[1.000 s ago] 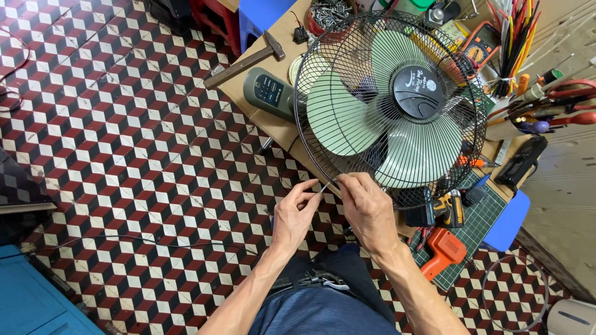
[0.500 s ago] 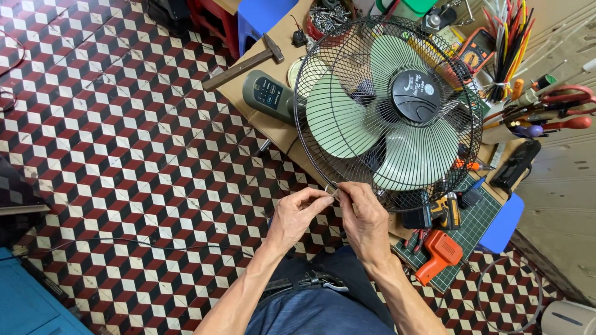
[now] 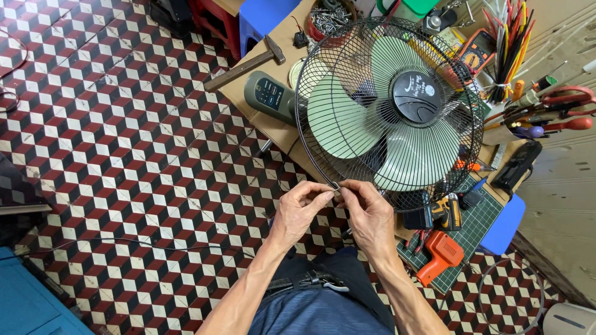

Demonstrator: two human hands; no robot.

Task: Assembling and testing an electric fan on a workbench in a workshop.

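Head view: one fan (image 3: 390, 111), three pale green blades, one black wire guard (image 3: 310, 142), faces up toward camera on a cluttered low table (image 3: 248, 99); long axis not discernible. Floor: red, black and white cube-pattern tiles. One hammer (image 3: 245, 67), one orange drill (image 3: 439, 254). Left hand (image 3: 299, 209) and right hand (image 3: 367, 214), fingers pinched together at guard's near rim, apparently on a small clip

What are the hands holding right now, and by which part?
Both the left hand and the right hand pinch the lower rim of the black wire fan guard with their fingers, meeting at one spot on its edge.
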